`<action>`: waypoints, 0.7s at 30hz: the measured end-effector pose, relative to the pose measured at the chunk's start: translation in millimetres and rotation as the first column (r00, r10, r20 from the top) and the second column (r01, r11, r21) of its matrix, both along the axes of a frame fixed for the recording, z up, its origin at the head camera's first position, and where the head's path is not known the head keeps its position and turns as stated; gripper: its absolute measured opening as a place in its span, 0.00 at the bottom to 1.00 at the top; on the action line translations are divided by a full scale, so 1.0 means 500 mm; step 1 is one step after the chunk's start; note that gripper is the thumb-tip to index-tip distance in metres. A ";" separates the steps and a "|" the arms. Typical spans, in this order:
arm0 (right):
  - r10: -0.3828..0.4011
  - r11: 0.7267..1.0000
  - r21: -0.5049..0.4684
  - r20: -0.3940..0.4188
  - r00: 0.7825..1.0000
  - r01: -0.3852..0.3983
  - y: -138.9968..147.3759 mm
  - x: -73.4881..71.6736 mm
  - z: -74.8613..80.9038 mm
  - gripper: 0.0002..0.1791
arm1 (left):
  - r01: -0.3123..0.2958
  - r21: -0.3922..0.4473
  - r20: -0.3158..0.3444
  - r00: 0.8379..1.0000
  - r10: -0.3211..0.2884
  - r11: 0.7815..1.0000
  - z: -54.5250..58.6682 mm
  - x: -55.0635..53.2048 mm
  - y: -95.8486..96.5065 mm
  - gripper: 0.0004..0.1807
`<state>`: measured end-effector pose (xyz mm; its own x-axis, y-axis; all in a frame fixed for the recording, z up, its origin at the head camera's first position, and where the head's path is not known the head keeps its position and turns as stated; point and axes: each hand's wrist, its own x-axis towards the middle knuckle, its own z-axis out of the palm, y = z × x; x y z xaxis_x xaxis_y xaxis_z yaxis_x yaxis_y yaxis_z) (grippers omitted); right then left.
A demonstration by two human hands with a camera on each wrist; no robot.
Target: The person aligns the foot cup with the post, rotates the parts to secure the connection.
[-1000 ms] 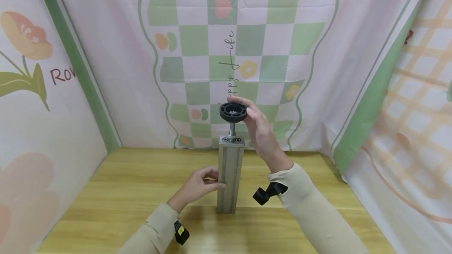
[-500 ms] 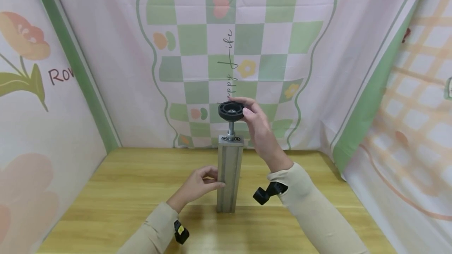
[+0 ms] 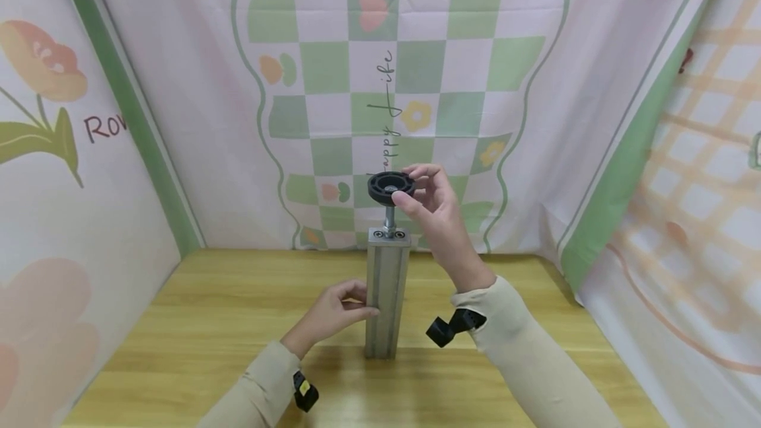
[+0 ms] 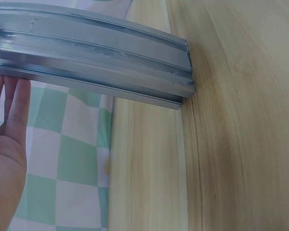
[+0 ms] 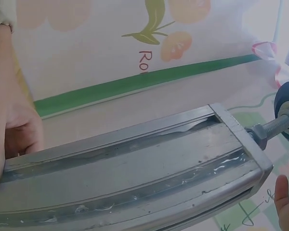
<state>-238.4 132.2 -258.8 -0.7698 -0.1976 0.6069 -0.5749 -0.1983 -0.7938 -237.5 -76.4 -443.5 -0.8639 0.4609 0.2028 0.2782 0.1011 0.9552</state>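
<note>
A grooved aluminium profile (image 3: 386, 296) stands upright on the wooden table, its end plate fastened by two screws. Out of that plate rises a threaded bolt (image 3: 389, 218) carrying a round black levelling foot (image 3: 380, 195). My left hand (image 3: 328, 316) grips the profile about halfway up, thumb on the near face and fingers behind. At the top, my right hand (image 3: 444, 220) pinches the foot's rim from the right, thumb in front and fingers at the far side. The right wrist view shows the bolt's nut (image 5: 258, 136) against the end plate, with right fingers (image 5: 282, 197) near the foot.
The wooden table (image 3: 238, 296) ends at a hanging curtain with a green check pattern (image 3: 374, 111). More printed curtain closes in the left side (image 3: 89, 216) and the right side (image 3: 672, 249). A black wrist camera (image 3: 441, 331) hangs beneath the right sleeve.
My right thumb has slid left along the near rim of the foot, while the fingers have drawn back to the right. The left hand and the profile stay put.
</note>
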 end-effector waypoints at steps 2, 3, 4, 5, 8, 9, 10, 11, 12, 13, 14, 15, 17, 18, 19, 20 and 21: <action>-0.013 1.000 0.008 -0.006 1.000 0.013 -0.002 0.003 0.002 0.20 | 0.000 0.001 -0.004 1.000 0.000 1.000 0.000 0.000 0.001 0.16; -0.026 1.000 0.017 -0.014 1.000 0.026 -0.003 0.004 0.003 0.22 | 0.000 0.002 -0.008 1.000 0.000 1.000 0.000 0.000 0.001 0.16; -0.041 0.999 0.026 -0.023 0.999 0.042 -0.004 0.006 0.004 0.23 | 0.001 0.004 -0.013 1.000 -0.001 1.000 0.000 0.000 0.001 0.16; -0.061 0.997 0.037 -0.034 0.998 0.062 -0.005 0.007 0.005 0.25 | 0.002 0.005 -0.015 1.000 -0.002 1.000 -0.001 0.000 0.001 0.16; -0.137 0.986 0.088 -0.082 0.987 0.144 -0.007 0.009 0.006 0.29 | 0.007 0.004 -0.020 1.000 -0.007 1.000 -0.003 -0.001 0.000 0.15; -0.160 0.980 0.104 -0.102 0.982 0.170 -0.007 0.008 0.005 0.30 | 0.009 0.004 -0.021 1.000 -0.009 1.000 -0.003 -0.001 0.000 0.15; -0.176 0.975 0.117 -0.117 0.977 0.190 -0.008 0.008 0.004 0.31 | 0.012 0.002 -0.020 1.000 -0.012 1.000 -0.004 -0.002 0.000 0.15; -0.185 0.970 0.130 -0.135 0.973 0.203 -0.007 0.007 0.003 0.32 | 0.013 0.001 -0.020 1.000 -0.013 1.000 -0.005 -0.003 0.000 0.16; -0.189 0.967 0.143 -0.151 0.970 0.211 -0.007 0.005 0.002 0.32 | 0.015 0.000 -0.019 1.000 -0.015 1.000 -0.006 -0.003 -0.001 0.16; -0.193 0.963 0.160 -0.165 0.967 0.219 -0.007 0.004 0.000 0.31 | 0.017 0.000 -0.019 1.000 -0.017 1.000 -0.007 -0.003 -0.001 0.16; -0.187 0.961 0.173 -0.178 0.966 0.218 -0.006 0.002 -0.001 0.30 | 0.017 0.000 -0.021 1.000 -0.017 1.000 -0.008 -0.003 -0.001 0.16; -0.171 0.962 0.182 -0.189 0.967 0.206 -0.005 0.000 -0.001 0.29 | 0.017 -0.001 -0.020 1.000 -0.017 1.000 -0.008 -0.003 -0.001 0.16; -0.125 0.967 0.193 -0.201 0.972 0.164 -0.004 -0.003 -0.002 0.29 | 0.014 -0.002 -0.023 1.000 -0.014 1.000 -0.008 -0.003 -0.001 0.17; -0.100 0.971 0.194 -0.199 0.975 0.139 -0.004 -0.005 -0.002 0.30 | 0.014 -0.001 -0.025 1.000 -0.014 1.000 -0.009 -0.004 -0.001 0.17; -0.073 0.976 0.190 -0.197 0.978 0.111 -0.003 -0.006 -0.003 0.30 | 0.013 -0.002 -0.025 1.000 -0.013 1.000 -0.009 -0.004 -0.001 0.17; -0.044 0.981 0.179 -0.193 0.980 0.079 -0.003 -0.008 -0.004 0.30 | 0.012 -0.003 -0.024 1.000 -0.012 1.000 -0.009 -0.004 -0.001 0.17; -0.018 0.985 0.166 -0.188 0.982 0.050 -0.004 -0.008 -0.005 0.30 | 0.011 -0.006 -0.021 1.000 -0.011 1.000 -0.009 -0.005 -0.001 0.18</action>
<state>-242.5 130.3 -261.2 -0.6556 -0.2855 0.6991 -0.7187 -0.0481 -0.6936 -239.8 -76.9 -448.2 -0.8544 0.4714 0.2184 0.2994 0.1032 0.9485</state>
